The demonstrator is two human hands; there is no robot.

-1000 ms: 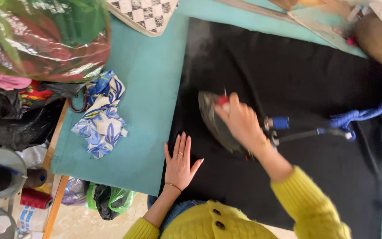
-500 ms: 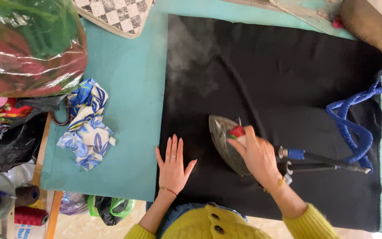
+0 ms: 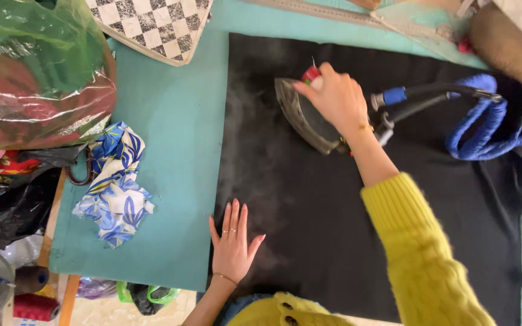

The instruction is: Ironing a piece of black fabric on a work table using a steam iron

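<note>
Right hand (image 3: 332, 96) is wrapped over the handle of the iron (image 3: 305, 118), fingers curled down around it and pinching it firmly, with a red knob showing just past the fingertips. The iron sits flat on the black cloth (image 3: 345, 211), its pointed nose aimed away from the wrist, and a faint haze of steam hangs over the cloth beside the fingers. Behind the heel of that hand, a black hose with a blue collar (image 3: 394, 96) runs off to a looped blue cord (image 3: 484, 130) lying well beyond the wrist. Left hand (image 3: 232, 244) lies palm down on the near edge of the cloth, fingers stretched out flat and slightly spread, thumb angled off to the side, holding nothing. Out past the little finger of that hand, across the teal tabletop (image 3: 170, 151), lies a crumpled blue and white floral rag (image 3: 116, 184). A yellow knit sleeve (image 3: 424, 253) covers the right forearm.
</note>
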